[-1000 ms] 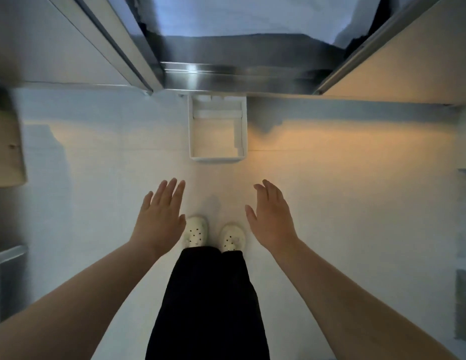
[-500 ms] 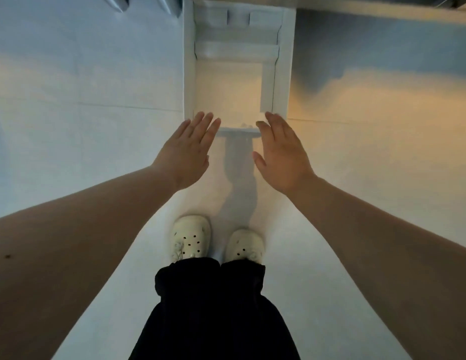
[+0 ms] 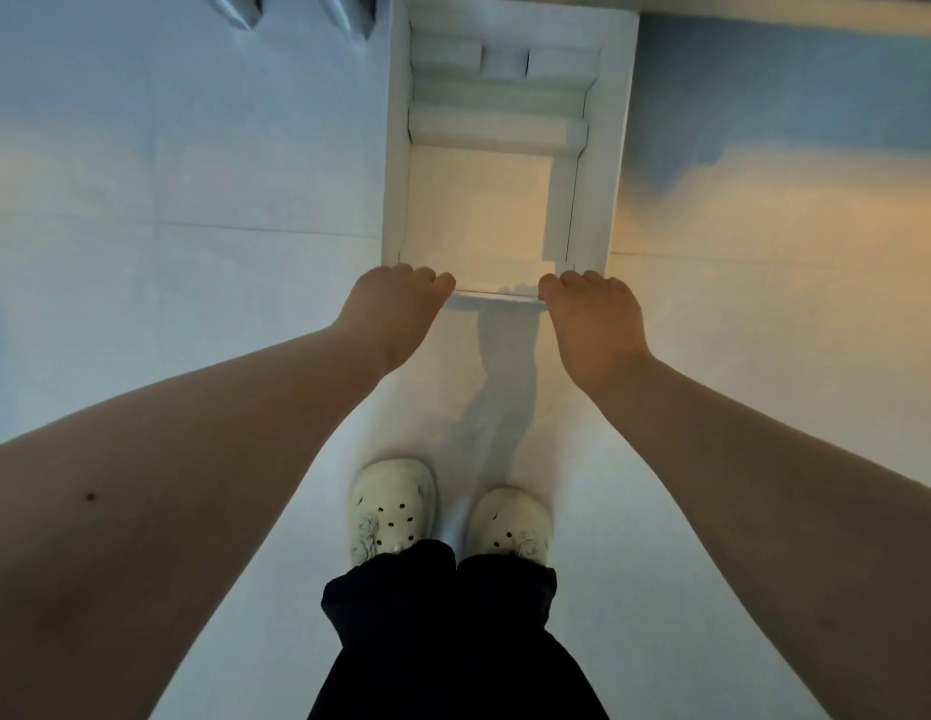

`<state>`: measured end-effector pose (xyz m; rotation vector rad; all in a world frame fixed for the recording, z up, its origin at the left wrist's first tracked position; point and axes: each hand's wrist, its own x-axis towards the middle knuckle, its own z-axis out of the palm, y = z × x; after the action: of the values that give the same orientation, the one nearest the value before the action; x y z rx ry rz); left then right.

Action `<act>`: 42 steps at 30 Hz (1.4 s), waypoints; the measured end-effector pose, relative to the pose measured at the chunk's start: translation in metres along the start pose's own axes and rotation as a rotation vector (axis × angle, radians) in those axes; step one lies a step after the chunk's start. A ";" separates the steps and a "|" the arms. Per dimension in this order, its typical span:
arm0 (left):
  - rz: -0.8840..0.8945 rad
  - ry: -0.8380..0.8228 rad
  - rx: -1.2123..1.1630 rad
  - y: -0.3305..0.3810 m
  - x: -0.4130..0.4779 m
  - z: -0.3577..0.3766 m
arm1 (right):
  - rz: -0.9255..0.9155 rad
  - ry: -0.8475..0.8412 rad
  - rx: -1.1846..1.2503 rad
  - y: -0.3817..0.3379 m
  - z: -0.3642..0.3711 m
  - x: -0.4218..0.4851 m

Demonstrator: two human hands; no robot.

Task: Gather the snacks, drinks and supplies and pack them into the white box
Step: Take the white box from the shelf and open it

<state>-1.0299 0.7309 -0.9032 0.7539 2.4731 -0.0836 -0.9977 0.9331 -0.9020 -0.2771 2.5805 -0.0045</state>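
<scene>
The white box [image 3: 601,148] stands open on the pale floor in front of my feet, with folded white flaps or inserts at its far end and a bare bottom. My left hand [image 3: 396,309] grips the near rim at the left corner, fingers curled over the edge. My right hand [image 3: 593,314] grips the same near rim at the right corner, its fingers curled over as well. No snacks, drinks or supplies are in view.
White tiled floor [image 3: 193,200] surrounds the box. Metal legs or rails [image 3: 245,13] show at the top left, and a pale ledge [image 3: 790,18] runs along the top right. My feet in cream clogs [image 3: 393,506] stand just behind the box.
Both hands reached forward from flat and open to curl over the box's near rim. The view has come closer to the box.
</scene>
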 end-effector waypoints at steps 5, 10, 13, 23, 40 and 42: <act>0.040 -0.063 0.041 0.003 -0.031 -0.030 | -0.026 0.003 0.005 -0.010 -0.023 -0.032; 0.064 -0.074 0.045 0.003 -0.075 -0.085 | -0.062 -0.007 0.019 -0.016 -0.076 -0.072; 0.061 -0.114 0.021 0.006 -0.106 -0.121 | -0.072 -0.047 0.020 -0.023 -0.119 -0.100; 0.142 -0.049 0.081 0.022 -0.263 -0.289 | -0.205 0.042 0.044 -0.047 -0.293 -0.255; -0.039 0.310 0.360 0.154 -0.610 -0.544 | -0.521 0.770 -0.196 -0.078 -0.539 -0.565; -0.101 0.318 0.372 0.171 -0.647 -0.551 | -0.551 0.760 -0.203 -0.085 -0.552 -0.589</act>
<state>-0.7590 0.6685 -0.0821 0.8465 2.8400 -0.5092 -0.7753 0.9375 -0.1211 -1.2644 3.1395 -0.0577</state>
